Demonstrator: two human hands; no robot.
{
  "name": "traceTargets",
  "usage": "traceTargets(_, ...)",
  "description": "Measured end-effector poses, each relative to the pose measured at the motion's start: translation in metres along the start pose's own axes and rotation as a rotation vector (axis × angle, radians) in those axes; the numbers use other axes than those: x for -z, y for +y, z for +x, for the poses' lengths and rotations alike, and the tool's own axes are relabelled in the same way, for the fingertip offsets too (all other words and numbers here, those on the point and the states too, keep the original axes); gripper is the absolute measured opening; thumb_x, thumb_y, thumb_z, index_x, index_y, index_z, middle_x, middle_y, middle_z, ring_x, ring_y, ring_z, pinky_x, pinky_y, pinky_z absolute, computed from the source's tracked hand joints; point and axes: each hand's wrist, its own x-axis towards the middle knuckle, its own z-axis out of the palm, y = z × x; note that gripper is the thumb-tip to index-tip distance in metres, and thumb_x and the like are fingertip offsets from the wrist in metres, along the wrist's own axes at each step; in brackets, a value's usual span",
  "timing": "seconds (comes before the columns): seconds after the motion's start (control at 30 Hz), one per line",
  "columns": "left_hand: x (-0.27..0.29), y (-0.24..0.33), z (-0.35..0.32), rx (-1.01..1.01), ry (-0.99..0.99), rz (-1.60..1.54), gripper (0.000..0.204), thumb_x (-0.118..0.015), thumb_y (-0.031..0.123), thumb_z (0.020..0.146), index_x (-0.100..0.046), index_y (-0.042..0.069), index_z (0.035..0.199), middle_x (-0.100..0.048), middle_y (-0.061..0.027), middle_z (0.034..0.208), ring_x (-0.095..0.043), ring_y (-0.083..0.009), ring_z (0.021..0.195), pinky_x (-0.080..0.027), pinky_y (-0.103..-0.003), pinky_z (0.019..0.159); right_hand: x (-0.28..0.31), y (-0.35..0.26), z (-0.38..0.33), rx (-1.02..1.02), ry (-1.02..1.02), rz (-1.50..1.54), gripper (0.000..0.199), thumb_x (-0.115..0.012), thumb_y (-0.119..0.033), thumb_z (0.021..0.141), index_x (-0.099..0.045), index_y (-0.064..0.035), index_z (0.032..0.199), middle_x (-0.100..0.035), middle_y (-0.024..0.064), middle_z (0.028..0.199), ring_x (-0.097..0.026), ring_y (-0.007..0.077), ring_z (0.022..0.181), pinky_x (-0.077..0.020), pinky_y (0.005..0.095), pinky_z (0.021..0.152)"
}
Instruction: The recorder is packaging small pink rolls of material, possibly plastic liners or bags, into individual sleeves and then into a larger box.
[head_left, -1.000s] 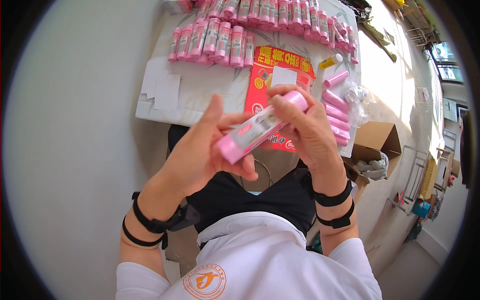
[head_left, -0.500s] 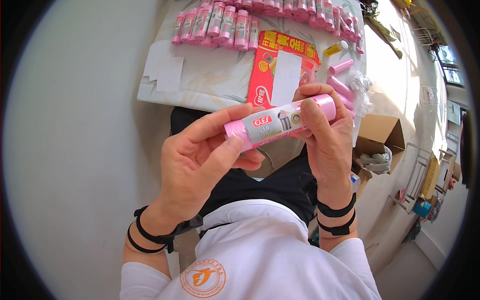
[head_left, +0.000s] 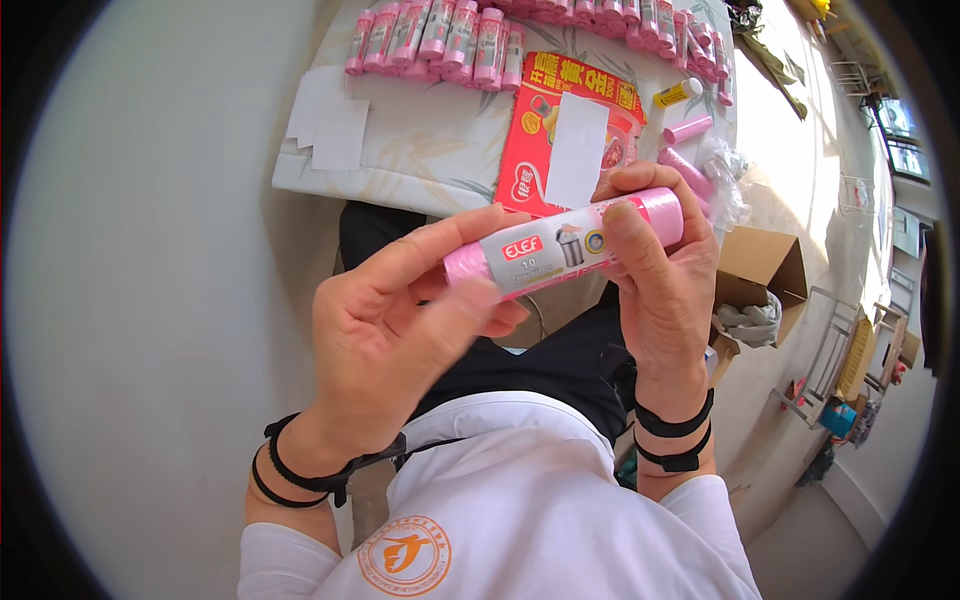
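Note:
Between my two hands, above my lap, is a roll of pink garbage bags (head_left: 545, 245) with a printed grey and red paper label round it, its right end tilted up. My right hand (head_left: 655, 265) grips the right end, thumb across the label and fingers behind. My left hand (head_left: 395, 310) is curled round the left end, index finger along the top and thumb at the lower edge, slightly smeared by motion. On the table beyond lies a red printed bag (head_left: 522, 150) with a white paper sheet (head_left: 577, 150) on top.
Several labelled pink rolls (head_left: 460, 42) stand in rows at the table's far side. White paper slips (head_left: 338, 135) lie at the left. A yellow glue stick (head_left: 678, 93), an unlabelled pink roll (head_left: 688, 129) and clear plastic (head_left: 728, 170) lie at right. An open cardboard box (head_left: 760, 262) stands beside the table.
My left thumb has moved slightly along the roll's left end. The roll and right hand have shifted a little to the right. Both hands remain on the roll.

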Motion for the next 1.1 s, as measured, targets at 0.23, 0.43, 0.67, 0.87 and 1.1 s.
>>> traceTargets(0.23,0.002,-0.010,-0.001,-0.053,0.014,0.061,0.030,-0.053,-0.001,0.090,-0.055,-0.007,0.120,-0.063,-0.0166,0.109,-0.065,-0.0184,0.090,-0.056,-0.028,0.080,0.000,0.003,-0.004,0.002,0.016,-0.040,0.026,-0.077,-0.009,0.076,-0.061,-0.0047,0.096,-0.060,0.0023,0.094,-0.060,0.0093,0.082,-0.0512,0.0225,0.071)
traceTargets(0.43,0.002,-0.009,0.001,0.028,-0.007,-0.044,0.031,-0.054,-0.001,0.090,-0.055,-0.007,0.120,-0.063,-0.0165,0.108,-0.066,-0.0182,0.089,-0.056,-0.027,0.078,0.005,0.004,-0.004,-0.055,0.018,-0.045,0.025,-0.076,-0.008,0.077,-0.061,-0.0042,0.096,-0.061,0.0020,0.091,-0.060,0.0089,0.079,-0.0509,0.0221,0.069)
traceTargets(0.67,0.025,-0.029,0.012,-0.044,-0.033,-0.031,0.039,-0.057,0.014,0.091,-0.052,-0.005,0.125,-0.062,-0.0207,0.111,-0.064,-0.0133,0.072,-0.056,-0.024,0.062,0.023,0.005,-0.015,-0.142,-0.112,-0.076,0.027,-0.073,-0.005,0.079,-0.059,-0.0002,0.102,-0.063,0.0076,0.093,-0.061,0.0095,0.072,-0.0513,0.0207,0.060)
traceTargets(0.87,0.024,-0.047,0.010,-0.221,-0.095,-0.137,0.045,-0.057,0.019,0.092,-0.047,-0.003,0.130,-0.057,-0.0238,0.120,-0.063,-0.0135,0.073,-0.054,-0.023,0.059,0.032,0.020,-0.034,-0.091,-0.162,0.059,0.032,-0.070,-0.002,0.081,-0.056,0.0028,0.110,-0.064,0.0112,0.097,-0.063,0.0120,0.075,-0.0542,0.0223,0.061)
traceTargets(1.1,0.011,-0.036,-0.009,-0.304,-0.106,0.001,0.037,-0.058,0.015,0.090,-0.052,-0.005,0.120,-0.057,-0.0284,0.118,-0.066,-0.0191,0.078,-0.058,-0.029,0.063,0.034,0.010,-0.047,0.117,-0.189,0.055,0.040,-0.073,-0.003,0.079,-0.054,0.0039,0.114,-0.062,0.0128,0.106,-0.062,0.0140,0.087,-0.0559,0.0237,0.068)
